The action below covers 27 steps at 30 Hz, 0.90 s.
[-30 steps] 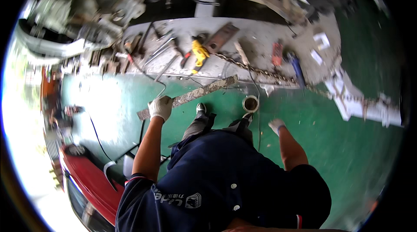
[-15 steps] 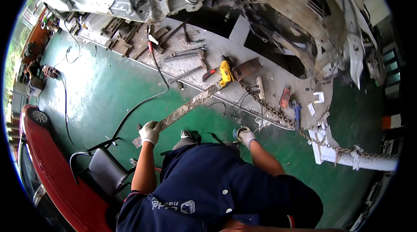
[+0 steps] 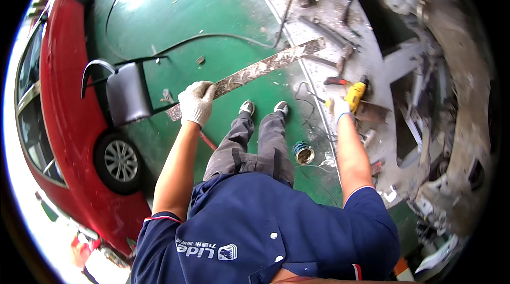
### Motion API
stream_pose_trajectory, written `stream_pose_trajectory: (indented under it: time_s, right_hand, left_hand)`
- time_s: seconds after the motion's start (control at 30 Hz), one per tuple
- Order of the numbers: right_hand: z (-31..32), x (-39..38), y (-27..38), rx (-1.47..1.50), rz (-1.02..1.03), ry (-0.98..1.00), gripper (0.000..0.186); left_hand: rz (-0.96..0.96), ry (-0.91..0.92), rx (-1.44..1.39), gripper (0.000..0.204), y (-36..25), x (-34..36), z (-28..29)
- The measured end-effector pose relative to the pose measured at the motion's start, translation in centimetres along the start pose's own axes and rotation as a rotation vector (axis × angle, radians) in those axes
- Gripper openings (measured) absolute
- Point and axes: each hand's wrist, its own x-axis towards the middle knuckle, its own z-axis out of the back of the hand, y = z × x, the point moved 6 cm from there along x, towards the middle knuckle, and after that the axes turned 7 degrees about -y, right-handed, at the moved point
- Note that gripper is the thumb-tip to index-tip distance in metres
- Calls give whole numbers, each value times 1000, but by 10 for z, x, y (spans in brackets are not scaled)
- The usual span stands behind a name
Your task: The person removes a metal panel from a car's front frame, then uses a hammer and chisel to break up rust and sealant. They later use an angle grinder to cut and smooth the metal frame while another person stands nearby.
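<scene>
Below me, closest in, are my dark blue shirt and two grey trouser legs ending in two shoes [image 3: 263,107] on the green floor [image 3: 223,13]. One small round tin [image 3: 304,154] sits on that floor just right of my right leg. Both my hands wear white gloves. My left hand [image 3: 196,103] is closed around the near end of one long, flat, rusty metal strip [image 3: 260,68], which slants up and away to the right, its far end over the edge of a grey slab. My right hand [image 3: 338,107] reaches down beside one yellow power drill [image 3: 355,94]; whether it grips anything I cannot tell. Left of me stands one grey cart [image 3: 126,94], and beyond it one red car [image 3: 58,98]. Scattered tools lie farther off on the slab.
</scene>
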Motion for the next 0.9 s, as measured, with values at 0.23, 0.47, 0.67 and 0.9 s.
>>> stream_pose_trajectory:
  time_s: [0.23, 0.47, 0.67, 0.9]
  right_hand:
    - [-53, 58, 60, -77, -50, -67, 55]
    - [-56, 58, 40, 90, -128, -22, 26]
    - [-28, -72, 11, 808, -359, 415, 3]
    - [29, -307, 118, 343, 103, 619, 25]
  left_hand:
    - [218, 81, 13, 22, 21, -29, -19]
    - [444, 36, -174, 14, 46, -68, -48]
    - [488, 109, -285, 21, 41, -59, -68]
    - [213, 147, -121, 35, -37, -17, -46]
